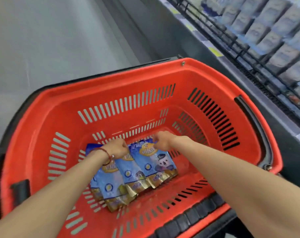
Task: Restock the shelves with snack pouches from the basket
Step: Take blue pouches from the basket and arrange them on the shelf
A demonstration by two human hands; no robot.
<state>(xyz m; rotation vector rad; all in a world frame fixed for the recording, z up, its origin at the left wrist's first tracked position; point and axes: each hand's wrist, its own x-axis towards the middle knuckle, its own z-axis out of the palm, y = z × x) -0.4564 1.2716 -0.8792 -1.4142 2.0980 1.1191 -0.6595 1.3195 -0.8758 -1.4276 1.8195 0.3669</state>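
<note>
A red plastic basket (214, 83) fills the middle of the head view. On its floor lie several blue and gold snack pouches (128, 174), overlapping like a fan. Both my arms reach down into the basket. My left hand (117, 147), with a red cord bracelet on the wrist, pinches the top edge of the left pouches. My right hand (163, 140) pinches the top edge of the rightmost pouch (156, 160), the one with a koala picture. The fingertips of both hands are partly hidden behind the pouch tops.
A shelf (259, 31) with rows of pale blue packs behind black wire rails runs along the upper right. Grey floor (51, 40) stretches to the upper left. The basket's black handles (254, 121) lie folded down along its rim.
</note>
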